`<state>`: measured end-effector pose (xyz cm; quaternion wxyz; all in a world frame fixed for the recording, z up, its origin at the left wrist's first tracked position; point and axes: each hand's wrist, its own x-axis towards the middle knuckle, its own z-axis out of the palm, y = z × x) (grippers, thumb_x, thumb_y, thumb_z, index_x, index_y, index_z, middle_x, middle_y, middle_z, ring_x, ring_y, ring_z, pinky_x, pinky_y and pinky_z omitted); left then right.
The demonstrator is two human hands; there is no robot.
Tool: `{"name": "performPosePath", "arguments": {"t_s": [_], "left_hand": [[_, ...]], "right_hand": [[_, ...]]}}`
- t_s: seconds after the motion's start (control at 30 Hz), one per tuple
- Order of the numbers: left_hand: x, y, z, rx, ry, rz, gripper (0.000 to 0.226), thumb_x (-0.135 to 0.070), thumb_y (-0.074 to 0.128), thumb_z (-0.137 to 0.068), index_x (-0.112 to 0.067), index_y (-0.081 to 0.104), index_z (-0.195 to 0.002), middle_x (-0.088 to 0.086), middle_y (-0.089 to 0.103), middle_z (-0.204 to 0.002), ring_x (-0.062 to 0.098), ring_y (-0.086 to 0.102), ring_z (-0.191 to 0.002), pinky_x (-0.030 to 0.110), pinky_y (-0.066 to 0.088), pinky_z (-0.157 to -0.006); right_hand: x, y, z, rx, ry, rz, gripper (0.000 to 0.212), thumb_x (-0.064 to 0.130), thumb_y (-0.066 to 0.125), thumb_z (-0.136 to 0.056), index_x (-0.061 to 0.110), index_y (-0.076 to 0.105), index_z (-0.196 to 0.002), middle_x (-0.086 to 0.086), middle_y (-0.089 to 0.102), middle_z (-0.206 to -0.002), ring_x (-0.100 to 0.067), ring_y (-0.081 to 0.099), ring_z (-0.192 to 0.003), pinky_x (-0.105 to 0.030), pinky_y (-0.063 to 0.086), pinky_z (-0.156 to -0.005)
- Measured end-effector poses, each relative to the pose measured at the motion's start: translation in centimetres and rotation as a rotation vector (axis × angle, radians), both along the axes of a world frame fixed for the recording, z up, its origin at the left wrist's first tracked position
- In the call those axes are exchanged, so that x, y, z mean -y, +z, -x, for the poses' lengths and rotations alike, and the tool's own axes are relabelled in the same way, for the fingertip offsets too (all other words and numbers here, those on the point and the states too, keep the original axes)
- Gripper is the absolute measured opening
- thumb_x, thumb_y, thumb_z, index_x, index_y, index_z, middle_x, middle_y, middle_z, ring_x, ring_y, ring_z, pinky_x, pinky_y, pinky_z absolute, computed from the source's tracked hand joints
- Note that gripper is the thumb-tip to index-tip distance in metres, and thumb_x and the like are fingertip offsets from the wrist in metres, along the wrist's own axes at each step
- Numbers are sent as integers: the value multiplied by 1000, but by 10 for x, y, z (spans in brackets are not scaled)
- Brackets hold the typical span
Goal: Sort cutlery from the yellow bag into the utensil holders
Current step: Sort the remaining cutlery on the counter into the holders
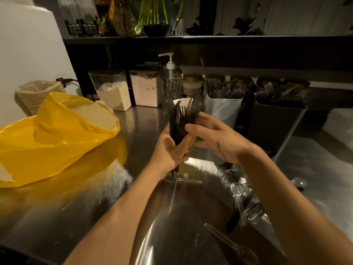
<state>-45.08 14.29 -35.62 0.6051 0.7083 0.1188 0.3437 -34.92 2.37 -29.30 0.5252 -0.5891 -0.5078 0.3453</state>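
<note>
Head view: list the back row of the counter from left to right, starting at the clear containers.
Container of pale powder, container of pinkish powder, pump bottle, gold-lidded jar, white utensil holder, dark utensil holder.

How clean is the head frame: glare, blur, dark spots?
Head view: dim, warm light. Glare streaks across the steel counter, worst low centre. Motion blur smears the yellow bag at its right edge and its reflection. The dark forks in the grip of the left hand blend into the dark background; the dark utensil holder is underexposed. Wide-angle bending at the edges.
</note>
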Motion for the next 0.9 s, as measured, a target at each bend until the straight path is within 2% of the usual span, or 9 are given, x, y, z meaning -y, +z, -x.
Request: {"name": "performPosePath", "arguments": {"t_s": [0.13,0.23,0.3,0.4,0.57,0.63,0.73,0.83,0.9], "left_hand": [[5,1,-4,77,121,-119,22,-16,58,-95,-6,56,-114,-9,71,-74,7,68,-67,23,53,-57],[5,2,-3,81,178,-111,14,0,51,-102,-3,60,-111,-7,71,-81,1,71,-79,17,56,-64],[3,-1,-4,56,175,-31,21,9,54,-97,-1,59,-114,-10,66,-86,-7,68,-78,14,55,-67],[-1,-12,-8,-89,251,-119,42,15,64,-87,-4,58,-124,-23,56,-96,-21,59,-78,5,50,-72],[4,-18,-12,-143,275,-180,18,4,56,-97,-11,65,-94,-9,66,-76,-1,67,-80,10,50,-68],[0,-22,-12,-193,271,-171,15,-7,65,-88,-20,67,-81,-10,64,-65,-6,65,-69,9,48,-62],[-4,-23,-11,-322,183,-208,1,-34,63,-74,-34,63,-75,-7,68,-63,1,67,-65,21,56,-66],[-3,-17,-11,-437,147,-271,31,-14,56,-91,-17,62,-60,3,63,-49,12,64,-49,30,58,-61],[-1,-16,-10,-427,133,-285,36,-8,59,-90,-8,66,-54,7,65,-50,18,67,-51,30,60,-65]], "right_hand": [[-15,-11,5,18,-41,-187,51,8,78,-86,14,57,-132,-6,72,-120,-21,69,-114,-39,55,-99],[-27,-18,12,30,-141,-225,58,4,81,-83,16,54,-133,-2,73,-116,-18,72,-106,-33,59,-88],[-32,-25,15,87,-135,-196,51,9,80,-85,19,56,-128,-1,73,-110,-16,73,-100,-32,60,-83],[-36,-37,16,133,-167,-152,44,13,81,-84,20,60,-122,-5,72,-101,-16,73,-96,-40,61,-89],[-38,-45,8,167,-192,-127,20,10,80,-80,13,70,-97,-12,73,-94,-27,71,-96,-53,57,-92],[-41,-46,10,199,-224,-131,22,17,82,-77,8,68,-92,-15,70,-89,-31,69,-91,-57,57,-85],[-44,-45,14,232,-290,-141,31,33,87,-69,10,69,-81,-11,71,-79,-27,71,-81,-52,60,-76],[-44,-44,9,180,-296,-86,26,24,89,-71,6,69,-72,-3,70,-68,-15,68,-65,-40,58,-66],[-41,-42,6,201,-308,-59,21,13,84,-74,12,66,-62,0,64,-59,-10,62,-57,-32,52,-57]]}}
